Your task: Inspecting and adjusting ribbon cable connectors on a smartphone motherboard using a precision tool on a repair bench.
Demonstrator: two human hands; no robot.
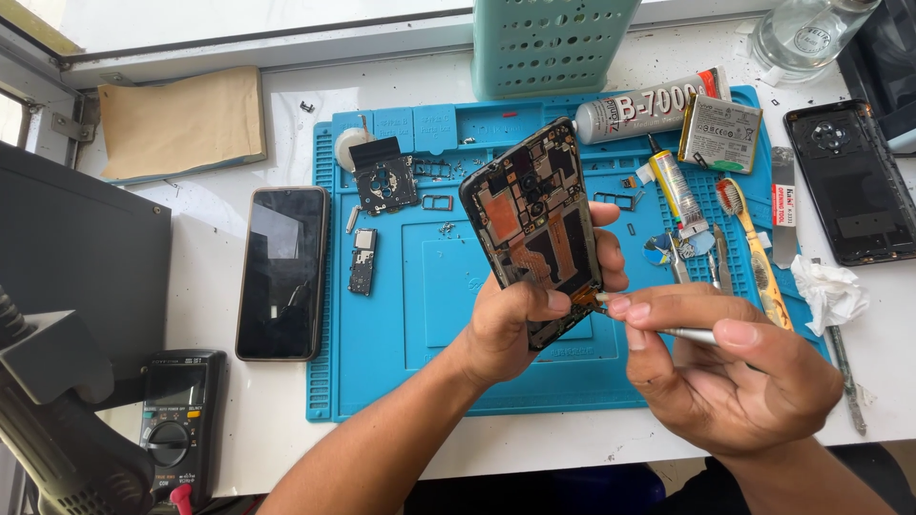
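Observation:
My left hand (520,319) grips an opened phone (534,224), tilted upright above the blue work mat (429,286), its circuit boards and orange flex cables facing me. My right hand (725,367) pinches thin metal tweezers (668,332), whose tip touches the phone's lower edge near my left thumb. On the mat lie a camera frame part (385,181), a small board (363,259) and several tiny screws.
A dark phone (282,272) lies left of the mat, a multimeter (176,420) below it. A glue tube (654,107), battery (720,132), toothbrush (754,248), back cover (849,181), crumpled tissue (828,291), teal basket (549,43) and brown envelope (181,122) surround the mat.

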